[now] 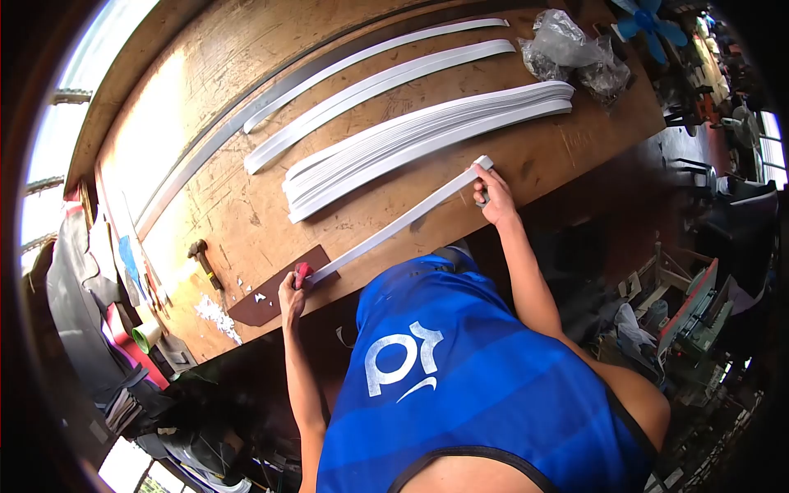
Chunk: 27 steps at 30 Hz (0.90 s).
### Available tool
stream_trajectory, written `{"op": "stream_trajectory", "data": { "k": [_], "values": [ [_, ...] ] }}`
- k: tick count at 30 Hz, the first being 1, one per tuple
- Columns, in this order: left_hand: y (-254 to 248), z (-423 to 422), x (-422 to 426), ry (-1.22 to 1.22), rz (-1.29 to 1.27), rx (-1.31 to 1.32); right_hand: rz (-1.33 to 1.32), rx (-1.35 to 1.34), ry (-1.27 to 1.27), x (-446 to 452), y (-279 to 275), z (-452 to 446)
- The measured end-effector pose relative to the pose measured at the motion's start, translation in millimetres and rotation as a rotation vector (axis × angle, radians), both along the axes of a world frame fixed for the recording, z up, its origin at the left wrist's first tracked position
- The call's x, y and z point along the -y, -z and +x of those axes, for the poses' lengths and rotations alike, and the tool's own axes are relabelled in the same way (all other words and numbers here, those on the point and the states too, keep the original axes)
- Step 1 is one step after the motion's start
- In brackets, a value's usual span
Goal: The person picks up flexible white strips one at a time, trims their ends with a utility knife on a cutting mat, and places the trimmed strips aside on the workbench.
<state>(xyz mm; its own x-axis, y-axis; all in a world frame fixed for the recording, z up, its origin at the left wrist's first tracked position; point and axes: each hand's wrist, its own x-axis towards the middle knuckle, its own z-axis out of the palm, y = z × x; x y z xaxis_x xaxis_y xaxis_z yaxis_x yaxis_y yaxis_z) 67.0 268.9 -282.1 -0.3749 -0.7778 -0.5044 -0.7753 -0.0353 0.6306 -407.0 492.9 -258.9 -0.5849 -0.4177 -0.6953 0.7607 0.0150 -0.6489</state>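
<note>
A long white strip (394, 226) stretches between my two hands, slanting across the near side of the wooden workbench (218, 197). My left hand (292, 297) is closed on a small red object (303, 273) at the strip's lower left end; its kind is not clear. Beneath that hand lies a dark brown board (259, 306) with small white scraps on it. My right hand (495, 197) is closed around the strip's upper right end, which looks folded or bunched. A bit of something grey shows by the right fingers, too small to name.
Beyond the strip lie a thick stack of white strips (427, 140), a smaller bundle (378, 94) and a long metal bar (177, 187). A hammer (205, 263) and white scraps (216, 319) are at the left. Clear plastic wrapping (567, 49) and a blue fan (651, 26) stand far right.
</note>
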Motion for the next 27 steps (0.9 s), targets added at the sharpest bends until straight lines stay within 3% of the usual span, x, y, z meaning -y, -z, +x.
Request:
{"op": "stream_trajectory", "data": {
  "k": [3, 5, 6, 9, 11, 15, 17, 23, 27],
  "values": [
    [-10, 15, 12, -0.012, 0.102, -0.082, -0.298, 0.055, 0.045, -12, 12, -39],
    [-14, 22, 24, 0.046, 0.170, -0.155, -0.374, 0.125, 0.105, -2, -7, -61],
    [-36, 10, 25, 0.040, 0.205, -0.135, -0.412, 0.109, 0.096, 2, -9, -72],
    [-30, 32, 50, 0.087, 0.205, 0.057, -0.464, 0.012, 0.115, 13, -10, -108],
    [-69, 12, 56, 0.072, 0.199, 0.058, -0.373, -0.118, 0.140, 23, -20, -128],
    [-92, 9, 83, -0.095, 0.216, -0.043, -0.259, -0.295, 0.136, 46, -15, -171],
    [-96, 0, 102, -0.082, 0.158, -0.029, -0.113, -0.384, 0.171, 61, -18, -187],
    [-79, -21, 178, -0.024, -0.053, 0.077, -0.107, -0.420, 0.187, 102, 5, -242],
    [-83, -60, 209, -0.102, -0.045, 0.014, -0.033, -0.386, 0.289, 123, 21, -275]
  ]
}}
